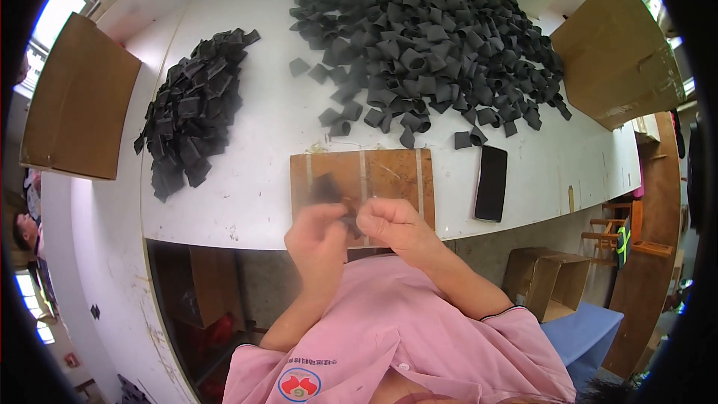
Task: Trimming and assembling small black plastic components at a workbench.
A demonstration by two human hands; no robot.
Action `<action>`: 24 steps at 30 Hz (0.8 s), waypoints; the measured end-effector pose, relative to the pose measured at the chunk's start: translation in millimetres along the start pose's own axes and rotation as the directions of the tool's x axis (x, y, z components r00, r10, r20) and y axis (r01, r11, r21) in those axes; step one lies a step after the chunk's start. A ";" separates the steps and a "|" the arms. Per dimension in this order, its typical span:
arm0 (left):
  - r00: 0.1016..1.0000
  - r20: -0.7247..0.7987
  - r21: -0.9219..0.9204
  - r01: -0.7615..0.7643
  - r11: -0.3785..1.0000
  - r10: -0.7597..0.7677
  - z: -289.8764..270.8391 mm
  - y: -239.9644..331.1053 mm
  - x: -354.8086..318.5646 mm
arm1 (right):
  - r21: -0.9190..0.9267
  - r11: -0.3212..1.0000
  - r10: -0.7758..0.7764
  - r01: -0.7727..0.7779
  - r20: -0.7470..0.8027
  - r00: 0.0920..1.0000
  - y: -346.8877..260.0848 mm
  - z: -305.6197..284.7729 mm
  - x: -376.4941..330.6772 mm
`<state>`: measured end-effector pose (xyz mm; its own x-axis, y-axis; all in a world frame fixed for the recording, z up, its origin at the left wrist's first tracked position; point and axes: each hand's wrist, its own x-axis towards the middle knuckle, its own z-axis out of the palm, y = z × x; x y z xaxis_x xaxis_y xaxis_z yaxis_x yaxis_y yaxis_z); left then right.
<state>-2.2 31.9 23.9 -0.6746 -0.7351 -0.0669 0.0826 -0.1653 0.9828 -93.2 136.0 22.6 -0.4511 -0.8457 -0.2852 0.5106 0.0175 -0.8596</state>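
Note:
My left hand is closed on a small black fabric piece, blurred, which sticks up beyond the fingers. Close beside it, my right hand is closed too, its fingertips pinched together at the dark material between the hands. What sits in that pinch is too small to tell. Both hands are over the near half of a brown wooden board with pale strips across it. Behind the board spreads a big heap of black fabric tubes. To the left lies a smaller pile of flatter black pieces.
A black phone lies on the white table, right of the board. Cardboard boxes stand at the left and right of the table. Below it at right are an open carton and a blue stool-like thing. Another person is far left.

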 end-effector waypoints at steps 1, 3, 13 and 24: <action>0.956 0.066 -0.324 0.290 0.900 -0.285 -1.1 13.3 4.2 | -0.038 0.999 0.009 -0.009 0.008 1.000 -7.0 0.7 2.2; 0.904 0.300 -0.552 0.425 0.717 -0.304 -10.7 33.2 15.0 | -0.120 0.984 -0.129 0.133 0.040 0.991 -28.1 7.1 8.4; 0.908 0.366 -0.445 0.365 0.818 -0.206 -9.2 18.3 23.7 | -0.157 0.976 -0.142 0.149 0.055 0.988 -30.7 -2.9 34.2; 0.845 0.266 0.166 -0.515 0.841 0.464 0.6 30.4 30.3 | -0.803 0.190 -0.825 0.565 0.182 0.535 -27.4 16.1 18.6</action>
<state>-20.5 5.0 51.8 -0.7270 -0.5224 0.4456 0.2947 0.3487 0.8897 -103.8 111.2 47.7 -0.5298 -0.5640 0.6334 -0.7455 -0.0464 -0.6649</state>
